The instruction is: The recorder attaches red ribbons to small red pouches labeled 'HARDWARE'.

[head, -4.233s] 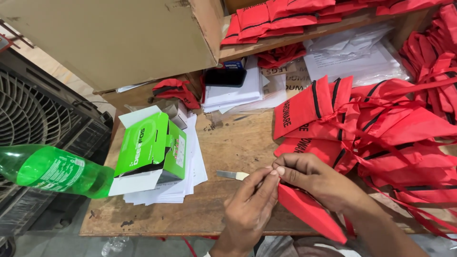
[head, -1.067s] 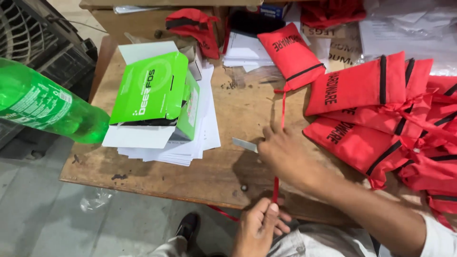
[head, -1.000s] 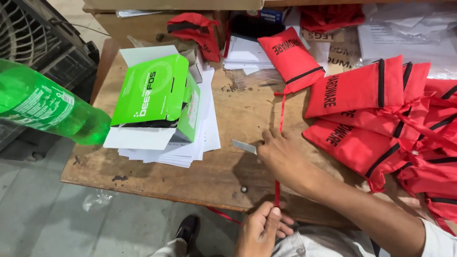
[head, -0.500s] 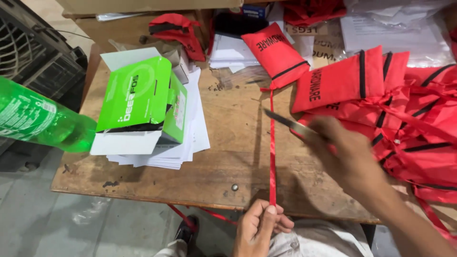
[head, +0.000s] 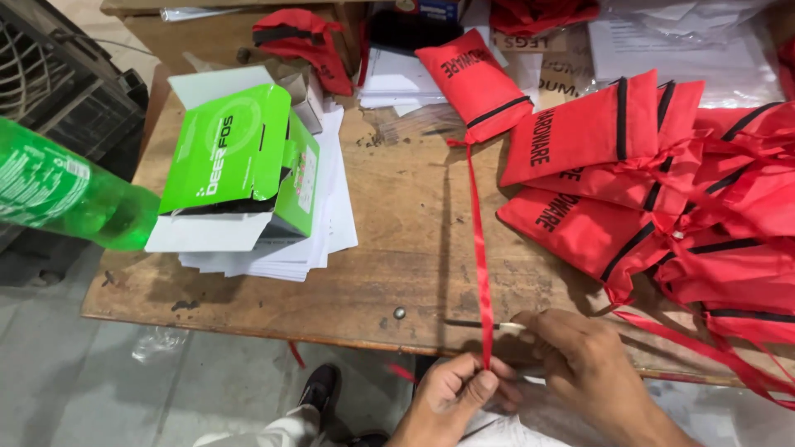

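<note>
My left hand point(head: 454, 389) pinches the near end of a red ribbon point(head: 478, 248) between thumb and fingers, just past the front edge of the wooden table point(head: 397, 248). The ribbon runs taut across the table to a red drawstring pouch point(head: 474, 83) lying at the far side. My right hand point(head: 580, 364) is closed on a thin blade point(head: 484, 325), held flat and touching the ribbon just above my left-hand grip.

Risk assessment: the blade sits close to my left fingertips; a slip along the ribbon would likely reach them. If tension drops, the ribbon could fold instead of parting cleanly. A hard pull may drag the pouch toward the pile of red pouches point(head: 662, 190) beside it.

Change from half a second ago: my right hand then held the blade farther up the table, beside the pile; it is now at the table edge, against the ribbon
</note>
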